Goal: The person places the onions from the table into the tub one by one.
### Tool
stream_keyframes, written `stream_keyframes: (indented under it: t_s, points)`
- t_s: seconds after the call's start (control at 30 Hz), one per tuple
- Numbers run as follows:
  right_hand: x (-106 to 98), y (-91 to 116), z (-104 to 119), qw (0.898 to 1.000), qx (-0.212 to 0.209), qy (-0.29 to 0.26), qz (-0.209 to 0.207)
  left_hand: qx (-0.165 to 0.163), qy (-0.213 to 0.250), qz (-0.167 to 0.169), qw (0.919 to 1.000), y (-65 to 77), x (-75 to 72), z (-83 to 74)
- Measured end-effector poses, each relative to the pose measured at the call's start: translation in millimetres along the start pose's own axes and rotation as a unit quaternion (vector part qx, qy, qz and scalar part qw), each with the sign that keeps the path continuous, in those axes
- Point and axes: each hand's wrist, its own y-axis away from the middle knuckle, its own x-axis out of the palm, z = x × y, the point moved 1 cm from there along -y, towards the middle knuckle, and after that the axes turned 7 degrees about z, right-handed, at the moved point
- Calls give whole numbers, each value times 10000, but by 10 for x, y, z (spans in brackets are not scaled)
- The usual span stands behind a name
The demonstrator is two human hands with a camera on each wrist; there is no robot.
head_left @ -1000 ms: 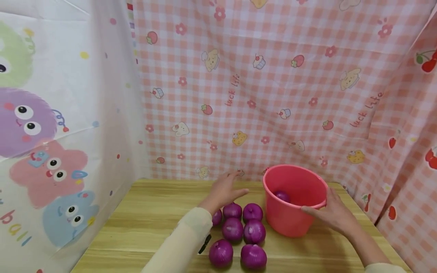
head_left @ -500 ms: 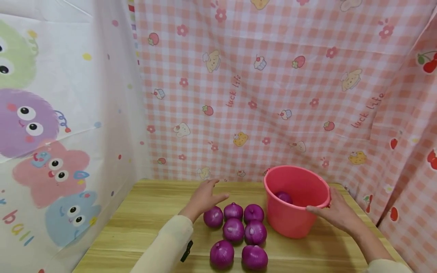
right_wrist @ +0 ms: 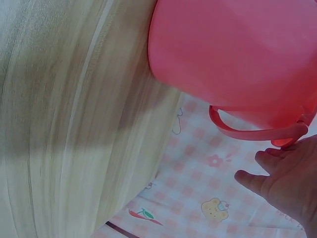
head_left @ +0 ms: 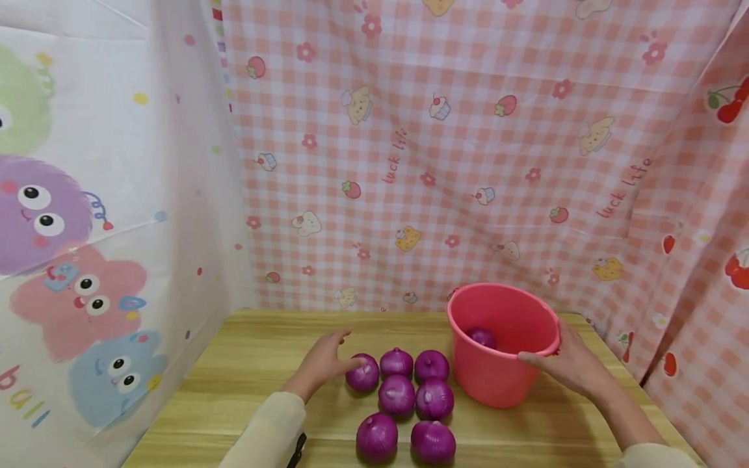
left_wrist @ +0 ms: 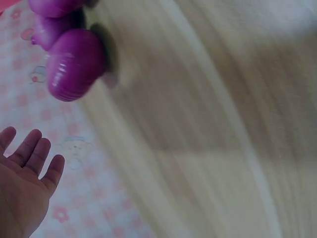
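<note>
Left hand (head_left: 320, 363) shifted; bucket (head_left: 493, 376) opens upward.

Onion (head_left: 482, 337) partly hidden by bucket (head_left: 496, 381), left wrist view's tabletop (left_wrist: 198, 124) blurred

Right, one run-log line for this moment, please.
Left hand: fingers spread, nearest leftmost red onion; right hand: touching pink bucket at rim; inside: red onion visible; wooden table: seven red onions

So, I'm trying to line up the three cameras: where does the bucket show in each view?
Head: the bucket stands right of centre, in the lower half.
Left wrist: only a pinkish-red sliver in the top left corner, probably the bucket.
Right wrist: the bucket fills the upper right.
Shared landmark: the wooden table, visible in all three.
</note>
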Motion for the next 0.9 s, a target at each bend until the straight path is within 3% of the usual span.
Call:
stream_keyframes:
  t_s: [0.37, 0.9]
  points:
    - [44, 14, -13, 9994, 291, -140, -92, -156, 134, 437, 9988, 43, 196, 193]
    - [50, 51, -23, 9989, 444, -66, -102, -76, 188, 530, 9984, 32, 377, 311]
